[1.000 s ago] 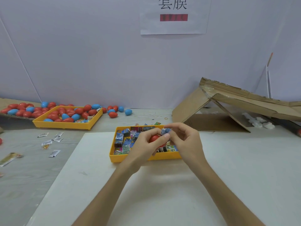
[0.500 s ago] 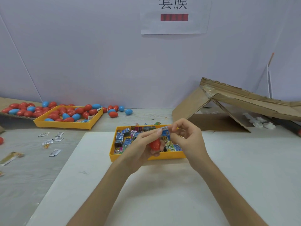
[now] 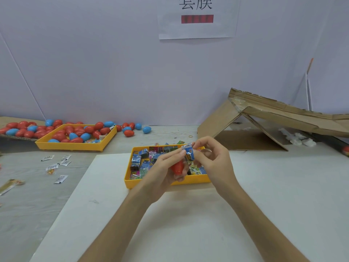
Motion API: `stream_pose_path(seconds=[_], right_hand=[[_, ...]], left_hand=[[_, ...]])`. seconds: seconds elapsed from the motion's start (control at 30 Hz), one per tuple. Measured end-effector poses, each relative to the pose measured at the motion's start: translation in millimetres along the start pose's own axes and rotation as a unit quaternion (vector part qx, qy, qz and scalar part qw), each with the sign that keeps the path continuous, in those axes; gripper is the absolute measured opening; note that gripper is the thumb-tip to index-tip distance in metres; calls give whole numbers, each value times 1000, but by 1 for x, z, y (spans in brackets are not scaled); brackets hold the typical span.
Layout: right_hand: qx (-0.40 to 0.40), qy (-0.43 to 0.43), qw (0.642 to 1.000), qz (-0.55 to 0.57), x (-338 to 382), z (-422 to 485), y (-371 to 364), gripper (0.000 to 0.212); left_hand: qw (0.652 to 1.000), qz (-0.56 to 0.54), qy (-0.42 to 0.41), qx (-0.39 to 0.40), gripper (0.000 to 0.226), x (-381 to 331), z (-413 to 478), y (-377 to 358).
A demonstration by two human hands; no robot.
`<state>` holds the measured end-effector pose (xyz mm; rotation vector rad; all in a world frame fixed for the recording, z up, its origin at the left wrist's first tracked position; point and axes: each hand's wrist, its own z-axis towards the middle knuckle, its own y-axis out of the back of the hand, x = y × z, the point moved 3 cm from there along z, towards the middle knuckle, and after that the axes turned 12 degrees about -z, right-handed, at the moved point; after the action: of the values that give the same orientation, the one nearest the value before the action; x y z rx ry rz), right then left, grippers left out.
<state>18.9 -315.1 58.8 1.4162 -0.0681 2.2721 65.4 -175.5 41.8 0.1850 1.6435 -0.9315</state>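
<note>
– Two trays, is it?
– One folded cardboard sheet (image 3: pixel 273 118) comes first, propped at the right. Then one white board (image 3: pixel 188 224) under the arms, then the two yellow trays. The far tray (image 3: pixel 75 146) at the left holds red and blue eggs (image 3: pixel 73 134), heaped too thick to count, with more lying loose beside it. The near tray (image 3: pixel 196 180) is full of little printed packets.
– And the hands?
– Two, meeting above the near tray and hiding much of its right half. The left hand (image 3: pixel 160 173) curls its lower fingers round one red egg (image 3: pixel 177 167), tip pointing down. Its thumb and forefinger pinch one blue packet (image 3: pixel 188 154) just above the egg. The right hand (image 3: pixel 211 163) pinches the same packet from the other side with thumb and forefinger, and its other fingers are loosely bent.
– Does the packet touch the egg?
– I cannot tell, because fingers cover the spot.
– Anything smaller?
– Five white sachets (image 3: pixel 60 179) scattered on the grey table at the left, and one rubber band (image 3: pixel 190 136) behind the near tray.
</note>
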Motion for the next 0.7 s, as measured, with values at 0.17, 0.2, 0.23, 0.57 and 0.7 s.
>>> stream_pose_path(seconds=[0.17, 0.2, 0.23, 0.57, 0.7], right_hand=[[7, 1, 1000, 4, 0, 0, -2, 17], [19, -5, 1000, 10, -1, -1, -3, 22], [34, -8, 999, 14, -1, -1, -4, 24], [9, 4, 998, -57, -5, -1, -4, 11], [-66, 35, 995, -59, -1, -2, -1, 13]], left_hand=[[1000, -19, 5, -14, 28, -3, -2, -6], [1000, -20, 2, -18, 34, -4, -2, -6], [1000, -20, 0, -21, 40, -4, -1, -5], [996, -81, 27, -9, 49, -8, -6, -13], [996, -81, 28, -5, 47, -8, -5, -5]])
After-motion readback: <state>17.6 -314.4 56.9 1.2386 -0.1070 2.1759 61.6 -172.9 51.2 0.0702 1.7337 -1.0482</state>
